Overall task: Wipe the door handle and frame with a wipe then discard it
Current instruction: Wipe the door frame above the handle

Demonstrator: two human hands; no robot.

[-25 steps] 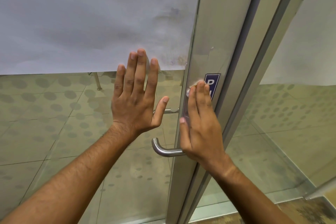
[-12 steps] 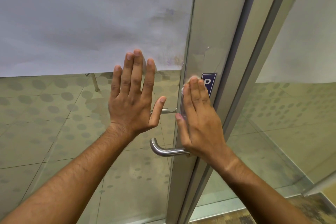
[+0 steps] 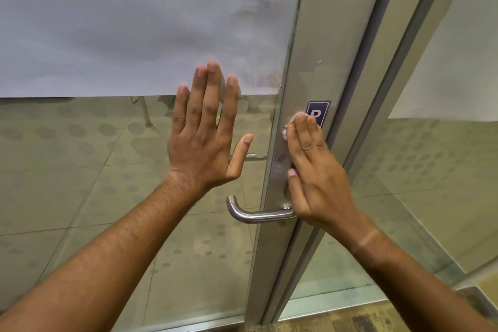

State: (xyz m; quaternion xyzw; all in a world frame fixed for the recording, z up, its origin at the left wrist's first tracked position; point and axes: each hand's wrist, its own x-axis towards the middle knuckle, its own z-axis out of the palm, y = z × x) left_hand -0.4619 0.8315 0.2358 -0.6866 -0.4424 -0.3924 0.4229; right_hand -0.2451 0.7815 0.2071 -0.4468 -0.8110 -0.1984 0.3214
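Note:
A glass door with a metal frame (image 3: 315, 43) stands right in front of me. Its steel lever handle (image 3: 250, 214) juts left from the frame at mid height. My right hand (image 3: 314, 170) lies flat on the frame just above the handle, straight fingers pressing a white wipe (image 3: 289, 122) against the metal; only the wipe's edge shows past my fingertips. A small blue sign (image 3: 318, 112) sits on the frame just past those fingertips. My left hand (image 3: 206, 132) is spread flat against the glass pane, left of the frame, holding nothing.
The upper glass (image 3: 134, 21) is frosted; below it, tiled floor shows through the clear part. A second frosted pane (image 3: 458, 67) stands to the right of the frame. A second lever handle (image 3: 254, 156) shows through the glass. Patterned floor runs along the door's bottom edge.
My right hand has shifted slightly along the frame with the wipe under its fingers. My left hand stays spread on the glass.

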